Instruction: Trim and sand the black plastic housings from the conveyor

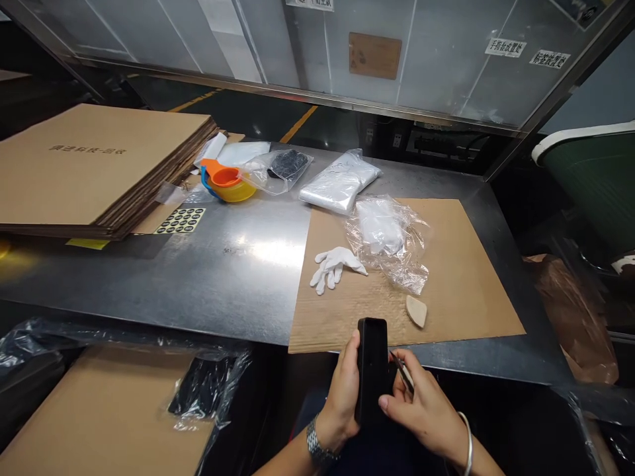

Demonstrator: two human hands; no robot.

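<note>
My left hand [342, 395] is closed around the side of a black rectangular case [373, 380], an open shell with a raised rim, tipped upright at the table's front edge. My right hand [421, 406] pinches a thin, dark, pointed tool [403, 373] against the case's right side; I cannot make out whether it is a blade or something else. Beyond the hands, a tan wedge-shaped pad [416, 312] lies on a cardboard sheet [471, 277]. A white glove [337, 266] and a crumpled clear bag with white contents [381, 228] rest there too.
A tall stack of flat cardboard [94, 165] covers the left of the metal table [238, 277]. Orange and yellow tape rolls or cups [229, 182], a bag with a dark item [288, 164] and a plastic-wrapped pack [337, 182] stand at the back. A lined bin [109, 410] is lower left.
</note>
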